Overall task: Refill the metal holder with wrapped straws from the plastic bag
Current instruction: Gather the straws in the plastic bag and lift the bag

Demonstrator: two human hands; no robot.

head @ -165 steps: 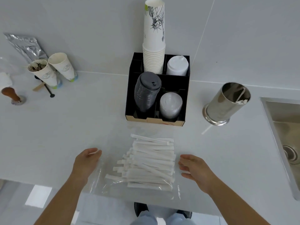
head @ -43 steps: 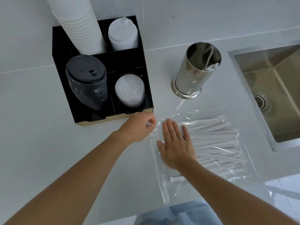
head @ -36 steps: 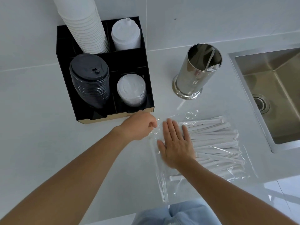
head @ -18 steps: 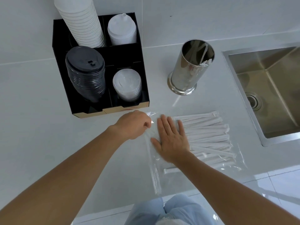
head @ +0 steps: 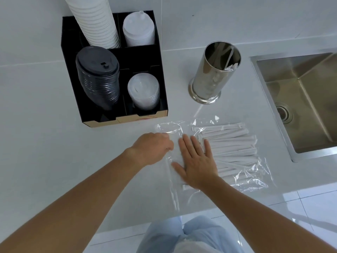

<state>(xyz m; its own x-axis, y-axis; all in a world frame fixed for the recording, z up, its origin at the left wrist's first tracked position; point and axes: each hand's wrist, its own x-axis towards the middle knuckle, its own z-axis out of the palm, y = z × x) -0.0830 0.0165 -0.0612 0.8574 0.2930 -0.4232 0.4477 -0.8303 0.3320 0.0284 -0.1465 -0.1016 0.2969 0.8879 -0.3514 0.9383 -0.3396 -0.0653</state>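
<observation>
A clear plastic bag (head: 255,177) lies flat on the white counter, holding several white wrapped straws (head: 231,148) laid side by side. My left hand (head: 152,148) is closed on the bag's left, open end, pinching the film. My right hand (head: 196,162) lies flat with fingers spread on top of the bag, over the left ends of the straws. Beyond the bag stands the shiny metal holder (head: 213,73), upright, with a few wrapped straws leaning inside it.
A black organiser (head: 116,114) at the back left holds stacked paper cups (head: 94,21), white lids (head: 138,30), black lids (head: 99,81) and clear lids (head: 143,91). A steel sink (head: 299,99) is sunk into the counter on the right. The counter's front edge runs just below the bag.
The bag has been turned and shifted right since the oldest frame. Over the last second my left hand slid down along the bag's open end; my right hand stays pressed flat on it.
</observation>
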